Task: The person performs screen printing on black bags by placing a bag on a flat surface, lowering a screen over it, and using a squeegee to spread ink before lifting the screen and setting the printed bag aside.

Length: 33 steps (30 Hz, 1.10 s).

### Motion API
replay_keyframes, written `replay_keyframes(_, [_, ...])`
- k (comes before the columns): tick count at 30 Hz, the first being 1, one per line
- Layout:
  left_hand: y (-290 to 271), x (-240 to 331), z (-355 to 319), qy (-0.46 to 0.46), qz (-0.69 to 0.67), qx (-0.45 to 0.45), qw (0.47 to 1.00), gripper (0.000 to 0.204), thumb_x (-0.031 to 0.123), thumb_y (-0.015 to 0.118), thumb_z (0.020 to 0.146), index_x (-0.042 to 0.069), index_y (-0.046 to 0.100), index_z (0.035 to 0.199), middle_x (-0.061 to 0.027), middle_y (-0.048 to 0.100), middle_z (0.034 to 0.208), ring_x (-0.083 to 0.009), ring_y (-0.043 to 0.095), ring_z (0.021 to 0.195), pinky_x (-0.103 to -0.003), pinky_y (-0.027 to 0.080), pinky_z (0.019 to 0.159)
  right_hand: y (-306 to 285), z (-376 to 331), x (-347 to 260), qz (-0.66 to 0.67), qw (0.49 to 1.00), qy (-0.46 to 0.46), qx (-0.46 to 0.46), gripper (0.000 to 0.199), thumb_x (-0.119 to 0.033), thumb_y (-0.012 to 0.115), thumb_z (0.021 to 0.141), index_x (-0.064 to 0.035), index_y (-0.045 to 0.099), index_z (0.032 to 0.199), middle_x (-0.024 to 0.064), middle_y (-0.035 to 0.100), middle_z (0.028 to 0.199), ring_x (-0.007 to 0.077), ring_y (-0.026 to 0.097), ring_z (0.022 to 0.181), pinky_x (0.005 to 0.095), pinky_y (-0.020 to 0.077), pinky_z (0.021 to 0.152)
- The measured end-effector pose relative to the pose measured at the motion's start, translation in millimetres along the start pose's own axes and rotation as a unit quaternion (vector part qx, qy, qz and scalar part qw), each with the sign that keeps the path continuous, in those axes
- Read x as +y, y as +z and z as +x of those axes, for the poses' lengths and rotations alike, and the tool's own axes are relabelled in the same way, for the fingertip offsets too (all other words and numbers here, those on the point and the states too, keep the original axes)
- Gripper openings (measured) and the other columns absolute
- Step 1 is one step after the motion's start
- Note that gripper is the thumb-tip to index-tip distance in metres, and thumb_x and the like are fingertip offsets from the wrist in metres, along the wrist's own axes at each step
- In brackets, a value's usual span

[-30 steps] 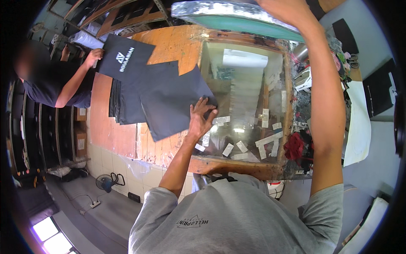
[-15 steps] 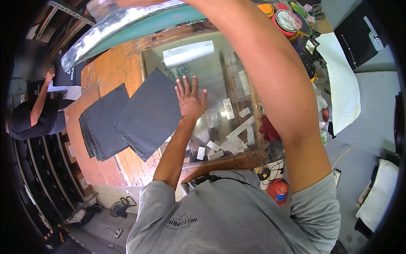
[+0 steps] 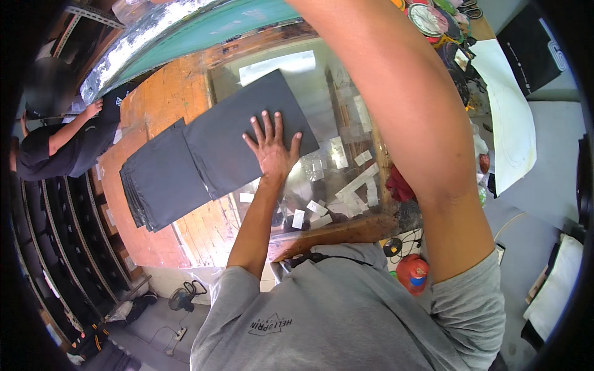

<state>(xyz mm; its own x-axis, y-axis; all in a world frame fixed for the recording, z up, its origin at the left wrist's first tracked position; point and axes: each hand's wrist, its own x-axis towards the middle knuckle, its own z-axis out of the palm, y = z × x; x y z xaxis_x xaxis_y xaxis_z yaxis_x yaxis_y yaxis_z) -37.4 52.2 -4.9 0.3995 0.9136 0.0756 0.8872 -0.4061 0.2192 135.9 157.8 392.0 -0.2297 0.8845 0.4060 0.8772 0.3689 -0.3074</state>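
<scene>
My left hand [image 3: 270, 151] lies flat with spread fingers on a flat black sheet [image 3: 241, 120]. That sheet reaches over the glass panel [image 3: 303, 191] of the wooden table, its left end against a pile of similar black sheets [image 3: 164, 176]. Whether they are fabric or plastic I cannot tell. My right arm stretches up across the view and leaves at the upper edge; only a sliver of skin shows again near the top left, so its fingers are hidden. There, a tilted teal screen-printing frame [image 3: 204, 40] with a shiny silvery border stands raised over the table's far side.
White paper scraps [image 3: 318, 210] and a white sheet [image 3: 278, 67] show at the glass. Tubs and rags [image 3: 427, 18] crowd the far right. A co-worker in dark clothes [image 3: 68, 145] stands at the left by shelving [image 3: 68, 247]. A red round container [image 3: 411, 272] sits below the table.
The upper black sheet has slid right and turned, now farther over the glass and lined up with the pile. My left hand, formerly at its edge, now rests on it.
</scene>
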Motion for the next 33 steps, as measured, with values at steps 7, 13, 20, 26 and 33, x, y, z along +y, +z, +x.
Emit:
replay_keyframes(7, [3, 56, 26, 0.072, -0.035, -0.054, 0.995, 0.081, 0.063, 0.046, 0.100, 0.013, 0.033, 0.162, -0.0150, 0.020, 0.171, -0.0425, 0.005, 0.159, -0.073, -0.002, 0.119, -7, -1, -14, 0.016, 0.997, 0.060, -0.039, 0.054, -0.046, 0.055, 0.101, 0.0035, 0.071, 0.114, 0.0197, 0.071, 0.103, 0.0293, 0.070, 0.096, 0.0405, 0.0592, 0.087])
replay_keyframes(13, [6, 68, 27, 0.105, -0.107, -0.046, 0.988, 0.077, 0.055, 0.050, 0.101, 0.010, 0.034, 0.161, -0.0208, 0.021, 0.169, -0.0419, 0.009, 0.158, -0.069, 0.003, 0.122, -9, -7, -18, 0.033, 0.993, 0.105, -0.040, 0.057, -0.050, 0.054, 0.102, 0.0026, 0.072, 0.111, 0.0184, 0.071, 0.099, 0.0272, 0.070, 0.091, 0.0388, 0.0602, 0.082])
replay_keyframes(20, [-9, 40, -20, 0.043, -0.085, -0.006, 0.995, 0.079, 0.050, 0.060, 0.097, 0.009, 0.036, 0.160, -0.0212, 0.023, 0.169, -0.0399, 0.010, 0.159, -0.066, 0.004, 0.123, -24, 3, -10, 0.056, 0.988, 0.074, -0.124, 0.052, -0.048, 0.055, 0.101, 0.0015, 0.072, 0.107, 0.0156, 0.069, 0.096, 0.0253, 0.069, 0.089, 0.0389, 0.0600, 0.082])
replay_keyframes(26, [-3, 42, -41, 0.037, -0.036, -0.027, 0.998, 0.080, 0.057, 0.059, 0.095, 0.014, 0.038, 0.160, -0.0157, 0.027, 0.169, -0.0367, 0.013, 0.159, -0.066, 0.001, 0.123, -13, 7, -16, 0.008, 0.989, 0.096, -0.113, 0.052, -0.046, 0.055, 0.102, 0.0028, 0.071, 0.112, 0.0175, 0.070, 0.100, 0.0259, 0.069, 0.092, 0.0396, 0.0598, 0.084])
replay_keyframes(33, [-5, 43, -40, 0.041, -0.033, -0.037, 0.998, 0.080, 0.058, 0.054, 0.097, 0.010, 0.038, 0.160, -0.0172, 0.021, 0.170, -0.0381, 0.008, 0.159, -0.069, -0.004, 0.121, 1, 4, -2, 0.028, 0.996, 0.056, -0.068, 0.049, -0.042, 0.057, 0.100, 0.0037, 0.070, 0.112, 0.0183, 0.070, 0.101, 0.0261, 0.068, 0.090, 0.0402, 0.0598, 0.083])
